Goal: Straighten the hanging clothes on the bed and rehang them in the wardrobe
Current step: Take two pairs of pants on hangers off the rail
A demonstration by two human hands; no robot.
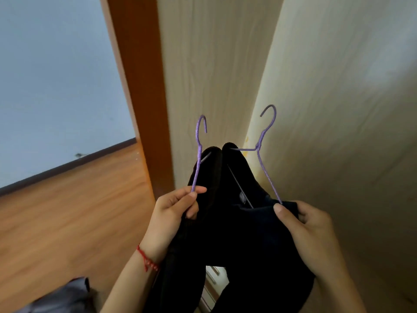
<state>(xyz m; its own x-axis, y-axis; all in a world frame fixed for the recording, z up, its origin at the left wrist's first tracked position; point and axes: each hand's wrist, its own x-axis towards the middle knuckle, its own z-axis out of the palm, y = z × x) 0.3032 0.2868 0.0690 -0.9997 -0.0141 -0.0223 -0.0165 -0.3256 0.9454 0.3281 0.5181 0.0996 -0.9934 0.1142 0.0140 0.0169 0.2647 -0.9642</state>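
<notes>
Against pale wardrobe panels [225, 64], left grip [173, 213] pinching one purple hanger [198, 154], right grip [306, 222] clutching another hanger [266, 159] with black garment [243, 233]; apparently mid-carry, hooks needing the unseen rail.

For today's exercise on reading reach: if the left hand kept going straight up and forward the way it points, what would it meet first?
Probably the pale wooden panel ahead. The left hand pinches a purple hanger carrying dark clothes, whose hook would likely touch first. Depth is unclear.

A wooden floor [67, 199] meets a pale blue wall [56, 75].
</notes>
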